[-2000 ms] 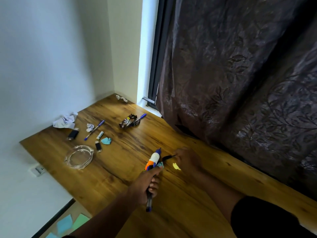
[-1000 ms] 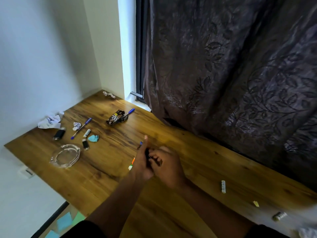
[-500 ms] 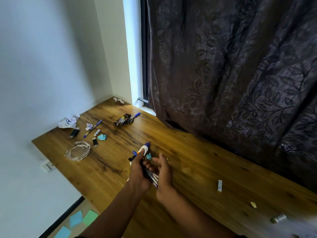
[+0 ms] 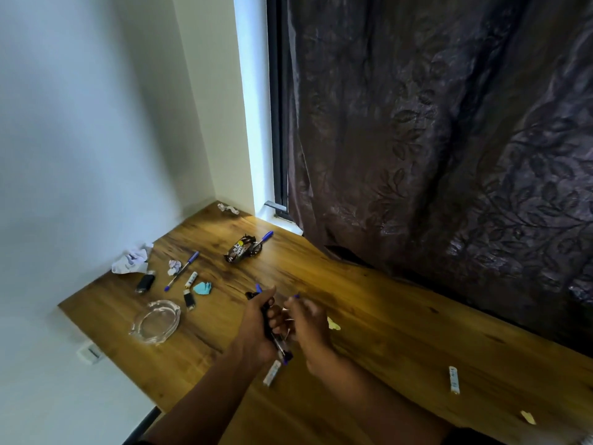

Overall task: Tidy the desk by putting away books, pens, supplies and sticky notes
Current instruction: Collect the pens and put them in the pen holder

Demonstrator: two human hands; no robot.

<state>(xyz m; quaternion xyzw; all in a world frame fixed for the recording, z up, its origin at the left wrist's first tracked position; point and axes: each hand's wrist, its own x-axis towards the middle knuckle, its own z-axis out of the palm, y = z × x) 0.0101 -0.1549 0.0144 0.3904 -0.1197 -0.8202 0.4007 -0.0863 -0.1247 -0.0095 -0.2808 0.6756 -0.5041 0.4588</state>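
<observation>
So I've got my left hand (image 4: 256,329) wrapped round a bunch of pens (image 4: 272,335) over the middle of the desk (image 4: 401,332), tips poking out top and bottom. Can't count them, they're bunched and dark. My right hand (image 4: 309,322) is right up against the bundle with fingers bent in toward it, but it's blurry, so I honestly can't tell if it's pinching a pen or just touching.

Room-wise: the desk runs into the wall corner at the far left, the curtain (image 4: 449,155) hangs along the whole back edge, and the near-left edge drops straight off to the floor. The stretch between my hands and the curtain is mostly bare wood, with one yellow paper scrap (image 4: 333,324) just beside my right hand.

The count, as far as I can see:
- two loose blue pens, one (image 4: 181,271) in the left cluster, one (image 4: 264,236) tucked by a dark wrapper (image 4: 239,250)
- one glass ashtray (image 4: 156,321) near the left edge
- one blue sticky note (image 4: 202,288)
- two small white tubes, one (image 4: 272,372) right below my left hand, one (image 4: 453,383) well off to the right
- one crumpled white paper (image 4: 132,261) against the wall
- a second yellow scrap (image 4: 528,417) near the front right
</observation>
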